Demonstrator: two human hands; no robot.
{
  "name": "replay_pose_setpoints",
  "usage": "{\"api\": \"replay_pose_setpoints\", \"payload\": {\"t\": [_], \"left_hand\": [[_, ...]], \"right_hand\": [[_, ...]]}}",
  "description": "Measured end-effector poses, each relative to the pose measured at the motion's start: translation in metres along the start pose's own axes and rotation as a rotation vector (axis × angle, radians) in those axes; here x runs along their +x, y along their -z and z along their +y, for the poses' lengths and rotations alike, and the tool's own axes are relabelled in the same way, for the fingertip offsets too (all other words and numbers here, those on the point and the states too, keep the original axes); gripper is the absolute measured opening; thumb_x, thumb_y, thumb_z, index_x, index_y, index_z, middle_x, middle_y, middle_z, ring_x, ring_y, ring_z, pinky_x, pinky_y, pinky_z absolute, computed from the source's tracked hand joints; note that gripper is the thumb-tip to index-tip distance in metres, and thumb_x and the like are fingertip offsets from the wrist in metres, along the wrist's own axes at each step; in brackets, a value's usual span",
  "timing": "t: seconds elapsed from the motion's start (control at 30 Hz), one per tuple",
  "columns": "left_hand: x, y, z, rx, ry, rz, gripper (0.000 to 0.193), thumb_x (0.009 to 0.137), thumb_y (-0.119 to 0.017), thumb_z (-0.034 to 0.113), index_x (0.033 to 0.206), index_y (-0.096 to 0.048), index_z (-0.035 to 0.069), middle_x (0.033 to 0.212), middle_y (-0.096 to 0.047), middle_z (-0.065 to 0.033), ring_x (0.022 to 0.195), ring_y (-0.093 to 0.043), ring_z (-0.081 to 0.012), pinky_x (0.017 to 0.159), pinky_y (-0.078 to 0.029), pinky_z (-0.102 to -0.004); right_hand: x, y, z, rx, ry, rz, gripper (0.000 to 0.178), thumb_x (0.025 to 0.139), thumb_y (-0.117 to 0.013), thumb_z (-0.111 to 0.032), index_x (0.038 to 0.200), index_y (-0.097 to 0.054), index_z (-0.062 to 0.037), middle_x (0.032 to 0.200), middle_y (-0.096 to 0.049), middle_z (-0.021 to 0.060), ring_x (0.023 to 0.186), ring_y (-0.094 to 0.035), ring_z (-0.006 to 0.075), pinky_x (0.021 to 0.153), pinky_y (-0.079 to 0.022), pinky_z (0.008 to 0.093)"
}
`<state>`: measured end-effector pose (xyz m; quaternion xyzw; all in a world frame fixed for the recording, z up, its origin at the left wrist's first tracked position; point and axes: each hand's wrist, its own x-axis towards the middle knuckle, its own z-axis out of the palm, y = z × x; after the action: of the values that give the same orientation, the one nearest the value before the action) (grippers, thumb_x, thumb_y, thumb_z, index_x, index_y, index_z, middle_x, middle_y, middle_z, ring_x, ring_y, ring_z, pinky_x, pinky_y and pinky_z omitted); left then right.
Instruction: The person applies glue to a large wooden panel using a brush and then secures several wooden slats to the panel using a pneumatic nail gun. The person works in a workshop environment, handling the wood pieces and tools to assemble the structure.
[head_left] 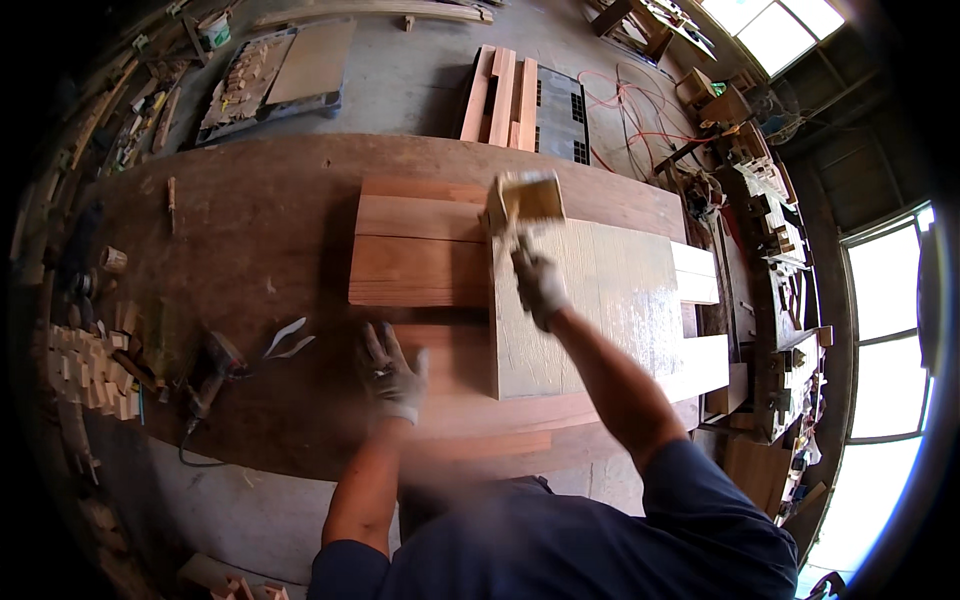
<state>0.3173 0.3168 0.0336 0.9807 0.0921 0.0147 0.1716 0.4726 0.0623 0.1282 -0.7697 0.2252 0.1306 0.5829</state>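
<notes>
My right hand [542,288], in a light work glove, is closed around a short handle, apparently a brush's. Its far end is blurred at an open, glue-smeared, box-shaped container [526,200], and I cannot tell whether it is inside. The container is at the far left corner of a pale panel [590,300] coated with a wet, glossy film. Under and beside the panel lie reddish wooden boards [420,270]. My left hand [392,375], gloved too, rests with fingers spread at the near board's left end and holds nothing.
All this stands on a large brown worktable [260,220]. To the left are a corded power tool [215,370], thin pale strips [288,338] and stacked wood blocks [95,370]. Beyond the table, planks [500,95] lie on a dark pallet [562,110]. Red hoses [640,100] cross the floor.
</notes>
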Motion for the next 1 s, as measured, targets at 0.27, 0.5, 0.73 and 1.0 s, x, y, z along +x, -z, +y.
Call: {"api": "replay_pose_setpoints", "payload": {"t": [0.27, 0.5, 0.73, 1.0], "left_hand": [[0.003, 0.003, -0.001, -0.036, 0.020, -0.009, 0.088, 0.099, -0.064, 0.056, 0.162, -0.039, 0.000, 0.171, -0.023, -0.0297, 0.153, -0.029, -0.0513, 0.125, -0.028, -0.0608], [0.002, 0.003, 0.004, -0.050, 0.009, -0.014, 0.088, 0.098, -0.065, 0.055, 0.162, -0.040, 0.000, 0.170, -0.024, -0.0293, 0.153, -0.030, -0.0505, 0.125, -0.030, -0.0600], [0.001, 0.004, -0.001, -0.030, 0.004, 0.018, 0.086, 0.097, -0.067, 0.053, 0.161, -0.042, 0.000, 0.169, -0.027, -0.0295, 0.153, -0.031, -0.0506, 0.124, -0.032, -0.0601], [0.003, 0.007, 0.001, -0.032, 0.005, -0.004, 0.086, 0.098, -0.066, 0.053, 0.161, -0.041, 0.000, 0.168, -0.027, -0.0305, 0.150, -0.034, -0.0518, 0.125, -0.032, -0.0587]], "right_hand": [[-0.048, 0.020, -0.046, 0.095, 0.090, -0.038, 0.047, 0.104, -0.063, -0.056, 0.088, -0.057, -0.0116, 0.057, -0.042, -0.0051, 0.043, -0.038, 0.0084, 0.039, -0.032, 0.0304], [-0.219, 0.030, 0.026, -0.096, -0.239, 0.089, 0.044, 0.106, -0.062, -0.044, 0.082, -0.061, -0.0068, 0.060, -0.047, -0.0033, 0.050, -0.044, 0.0067, 0.045, -0.036, 0.0313], [-0.069, 0.003, 0.040, -0.104, 0.010, 0.007, 0.049, 0.108, -0.059, -0.047, 0.091, -0.064, -0.0012, 0.063, -0.048, 0.0005, 0.058, -0.043, 0.0104, 0.049, -0.038, 0.0374], [0.008, 0.004, -0.055, 0.130, 0.093, 0.027, 0.044, 0.106, -0.062, -0.053, 0.097, -0.061, -0.0105, 0.062, -0.048, -0.0034, 0.044, -0.043, 0.0107, 0.040, -0.035, 0.0310]]}}
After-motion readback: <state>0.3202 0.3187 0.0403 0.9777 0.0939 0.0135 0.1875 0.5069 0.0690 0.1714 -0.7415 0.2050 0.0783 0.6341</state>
